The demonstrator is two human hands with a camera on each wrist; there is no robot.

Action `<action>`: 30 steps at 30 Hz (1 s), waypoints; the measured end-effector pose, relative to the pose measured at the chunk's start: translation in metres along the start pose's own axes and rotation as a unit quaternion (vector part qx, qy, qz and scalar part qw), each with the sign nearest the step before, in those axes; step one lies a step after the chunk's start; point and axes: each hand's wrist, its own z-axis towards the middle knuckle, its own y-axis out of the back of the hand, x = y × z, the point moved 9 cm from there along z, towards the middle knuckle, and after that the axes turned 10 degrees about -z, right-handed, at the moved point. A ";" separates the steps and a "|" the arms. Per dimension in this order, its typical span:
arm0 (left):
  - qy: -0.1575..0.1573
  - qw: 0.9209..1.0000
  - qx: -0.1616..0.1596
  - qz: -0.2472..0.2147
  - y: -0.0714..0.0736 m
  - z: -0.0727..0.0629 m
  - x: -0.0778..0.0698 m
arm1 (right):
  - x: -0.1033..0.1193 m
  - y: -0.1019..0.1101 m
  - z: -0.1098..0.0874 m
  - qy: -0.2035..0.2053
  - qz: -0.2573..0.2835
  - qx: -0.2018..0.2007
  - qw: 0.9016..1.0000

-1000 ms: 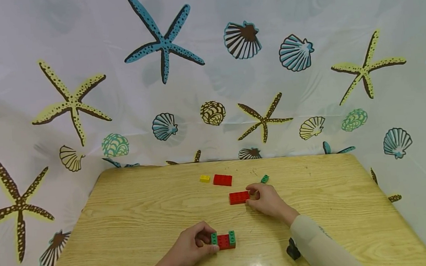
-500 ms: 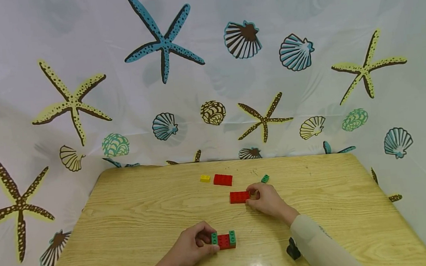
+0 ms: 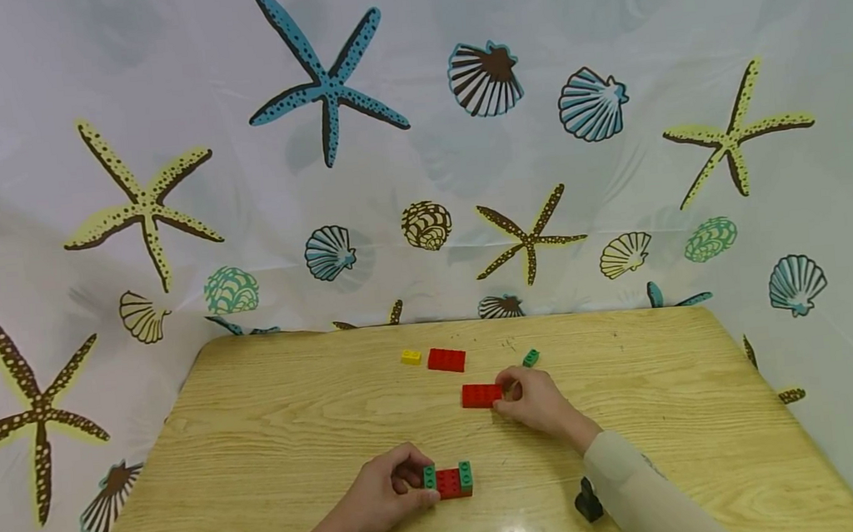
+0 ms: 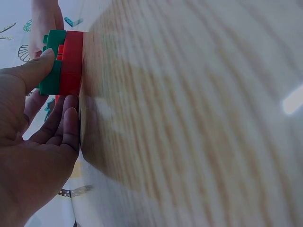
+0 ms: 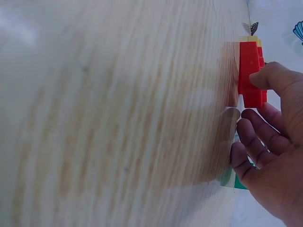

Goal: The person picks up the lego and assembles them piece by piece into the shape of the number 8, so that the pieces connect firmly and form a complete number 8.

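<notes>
Near the front of the wooden table [image 3: 274, 428], my left hand [image 3: 384, 495] pinches the left end of a red toy brick [image 3: 449, 485] that has a green brick [image 3: 465, 473] on each end. In the left wrist view the thumb lies on the near green brick [image 4: 51, 78]. Farther back, my right hand [image 3: 537, 403] pinches the right end of a second red brick [image 3: 480, 395] between thumb and forefinger. The right wrist view shows the thumb on the side of this red brick [image 5: 250, 90], which is low at the tabletop; its other fingers curl loosely below.
Behind the right hand lie another red brick [image 3: 446, 360], a small yellow brick [image 3: 410, 357] and a small green brick [image 3: 531, 358]. A black object [image 3: 587, 500] shows beside the right forearm. A curtain [image 3: 416, 133] with starfish and shells surrounds the table.
The red brick at my right hand has shifted very slightly to the right. My left hand and the brick stack in it have stayed in place.
</notes>
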 end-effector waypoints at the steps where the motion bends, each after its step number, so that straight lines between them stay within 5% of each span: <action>1: 0.000 1.000 0.000 0.000 0.000 0.000 0.000 | -0.001 0.000 0.000 -0.001 0.002 0.000 1.000; 30: 0.002 1.000 0.000 0.002 0.000 -0.001 -0.001 | 0.001 0.001 -0.004 -0.004 0.010 -0.010 1.000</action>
